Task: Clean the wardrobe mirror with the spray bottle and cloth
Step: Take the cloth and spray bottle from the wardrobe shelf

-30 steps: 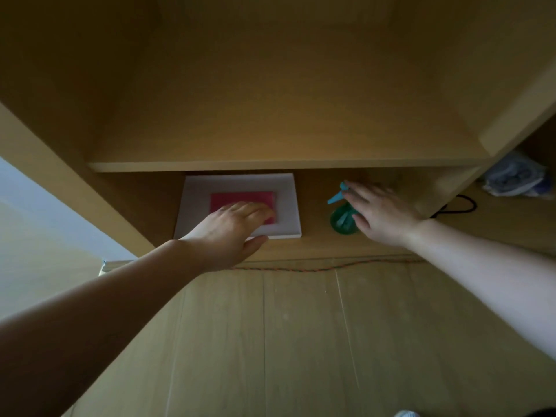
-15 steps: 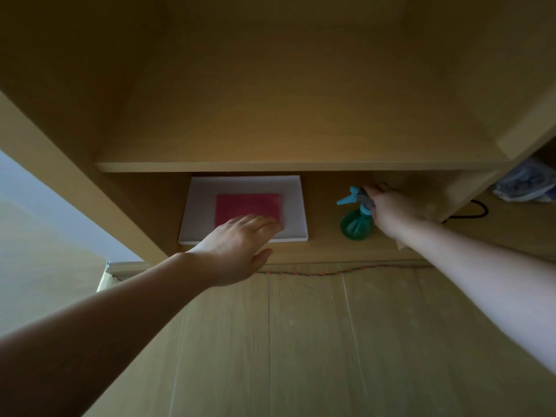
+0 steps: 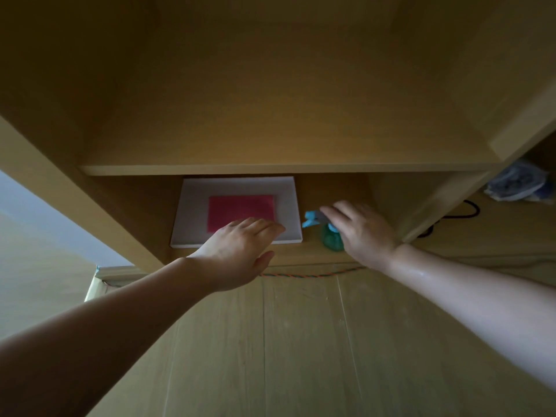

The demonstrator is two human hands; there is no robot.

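A pink cloth lies flat on a white board on the wardrobe's bottom shelf. To its right stands a green spray bottle with a blue trigger pointing left. My left hand reaches forward with fingers straight, its fingertips over the cloth's near edge and the board. My right hand lies over the top of the bottle with fingers stretched out, hiding most of the bottle's head. No mirror is in view.
A wooden shelf edge hangs just above both hands. The wardrobe's side panel stands right of the bottle. Beyond it are a black cable and a bluish plastic bag. An orange braided cord runs along the floor.
My right hand has shifted from the bottle's right side to over its top. My left hand has crept a little further over the cloth's edge.
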